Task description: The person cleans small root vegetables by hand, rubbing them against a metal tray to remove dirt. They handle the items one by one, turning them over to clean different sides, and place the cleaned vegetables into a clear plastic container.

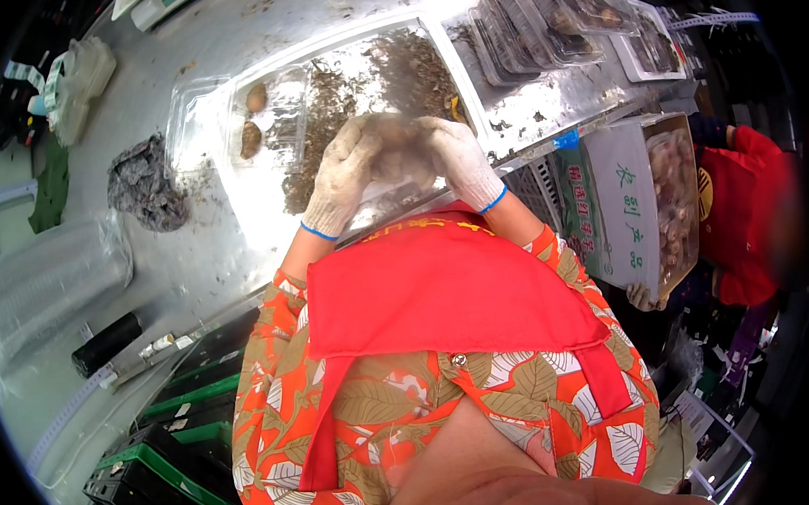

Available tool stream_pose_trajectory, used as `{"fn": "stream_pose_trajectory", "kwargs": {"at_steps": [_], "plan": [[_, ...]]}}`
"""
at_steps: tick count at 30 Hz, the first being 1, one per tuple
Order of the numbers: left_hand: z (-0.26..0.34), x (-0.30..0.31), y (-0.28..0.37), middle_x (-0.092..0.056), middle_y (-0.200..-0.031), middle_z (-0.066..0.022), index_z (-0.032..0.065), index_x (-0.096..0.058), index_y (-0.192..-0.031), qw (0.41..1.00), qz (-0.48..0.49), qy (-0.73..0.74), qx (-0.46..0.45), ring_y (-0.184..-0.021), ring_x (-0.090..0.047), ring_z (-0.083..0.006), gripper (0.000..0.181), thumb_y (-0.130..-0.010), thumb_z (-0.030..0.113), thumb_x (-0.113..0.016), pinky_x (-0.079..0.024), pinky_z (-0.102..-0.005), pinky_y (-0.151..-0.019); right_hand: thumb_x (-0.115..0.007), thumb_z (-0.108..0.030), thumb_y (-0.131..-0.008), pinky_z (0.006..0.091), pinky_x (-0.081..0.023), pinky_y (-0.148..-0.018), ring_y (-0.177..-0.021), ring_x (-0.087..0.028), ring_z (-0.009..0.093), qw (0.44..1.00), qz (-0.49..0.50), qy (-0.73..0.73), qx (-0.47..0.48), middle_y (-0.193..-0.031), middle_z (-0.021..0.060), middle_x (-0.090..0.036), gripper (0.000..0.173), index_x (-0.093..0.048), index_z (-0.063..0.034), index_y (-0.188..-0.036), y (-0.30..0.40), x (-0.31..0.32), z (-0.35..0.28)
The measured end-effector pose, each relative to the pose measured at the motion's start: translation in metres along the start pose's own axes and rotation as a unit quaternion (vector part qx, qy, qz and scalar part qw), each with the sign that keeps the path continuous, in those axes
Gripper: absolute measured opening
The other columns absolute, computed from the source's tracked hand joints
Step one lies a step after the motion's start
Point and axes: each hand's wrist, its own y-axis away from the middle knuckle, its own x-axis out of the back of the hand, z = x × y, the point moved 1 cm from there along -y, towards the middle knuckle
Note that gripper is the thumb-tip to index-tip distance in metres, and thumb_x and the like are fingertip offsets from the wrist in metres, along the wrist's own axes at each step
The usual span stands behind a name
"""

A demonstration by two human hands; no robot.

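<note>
My left hand and my right hand, both in white knit gloves with blue cuffs, meet over the near side of a white tray. Between their fingertips is a blurred brown taro corm. A hazy patch in the view hides its outline, and paler lumps below it are also unclear. Brown husk scraps and dirt litter the tray. At its left side sits an open clear plastic clamshell box with two brown corms in it.
Stacked clear clamshells stand at back right, beside a small white tray. A crumpled grey cloth and a plastic film roll lie left. At right, a person in red holds a carton of corms. Black-green crates stand below.
</note>
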Motion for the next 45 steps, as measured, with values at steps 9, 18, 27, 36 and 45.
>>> {"fn": "stream_pose_trajectory", "kwargs": {"at_steps": [9, 18, 27, 36, 45], "plan": [[0.005, -0.006, 0.005, -0.063, -0.109, -0.0081, 0.0006, -0.058, -0.119, 0.991, 0.012, -0.134, -0.012, -0.096, -0.058, -0.0186, 0.038, -0.093, 0.028, -0.054, -0.048, -0.0321, -0.083, -0.059, -0.018, -0.082, 0.0289, -0.056, -0.07, -0.077, -0.067, 0.02, 0.887, 0.067, 0.281, 0.36, -0.096, 0.0147, -0.068, 0.051, -0.054, 0.0034, -0.127, -0.008, 0.0, 0.015], [0.006, -0.029, 0.011, -0.06, -0.077, -0.006, -0.0048, -0.049, -0.128, 0.992, -0.008, -0.101, 0.081, -0.063, -0.055, -0.0109, 0.043, -0.097, 0.024, -0.053, -0.052, -0.0256, -0.059, -0.057, -0.018, -0.072, 0.029, -0.053, -0.077, -0.087, -0.064, 0.018, 0.948, -0.095, 0.303, -0.021, -0.105, 0.0123, -0.068, 0.055, -0.058, 0.0005, -0.124, 0.07, 0.084, -0.054], [0.001, -0.024, 0.011, -0.061, -0.076, -0.0065, -0.0052, -0.052, -0.124, 0.996, 0.029, -0.071, 0.04, -0.064, -0.055, -0.0107, 0.039, -0.097, 0.023, -0.053, -0.047, -0.0233, -0.058, -0.061, -0.023, -0.089, 0.036, -0.058, -0.074, -0.083, -0.069, 0.026, 0.915, 0.231, -0.086, 0.318, -0.106, 0.0159, -0.068, 0.039, -0.059, 0.0037, -0.117, 0.069, 0.303, -0.186], [0.0, -0.027, 0.01, -0.063, -0.077, -0.0066, -0.0028, -0.06, -0.11, 0.992, 0.084, -0.06, 0.075, -0.065, -0.058, -0.0123, 0.026, -0.099, 0.019, -0.05, -0.051, -0.0255, -0.061, -0.053, -0.008, -0.089, 0.0322, -0.057, -0.065, -0.072, -0.066, 0.02, 0.859, 0.332, -0.065, 0.385, -0.096, 0.014, -0.067, 0.025, -0.061, 0.0072, -0.108, 0.004, 0.259, -0.17], [0.057, -0.063, -0.074, -0.065, -0.084, -0.0091, 0.0014, -0.062, -0.109, 0.915, 0.006, -0.37, -0.16, -0.075, -0.063, -0.0151, 0.042, -0.094, 0.039, -0.051, -0.052, -0.0279, -0.067, -0.06, -0.018, -0.09, 0.0274, -0.055, -0.063, -0.071, -0.063, 0.015, 0.853, 0.356, -0.061, 0.376, -0.09, 0.0086, -0.065, 0.026, -0.062, 0.0013, -0.108, -0.02, 0.286, -0.145]]}}
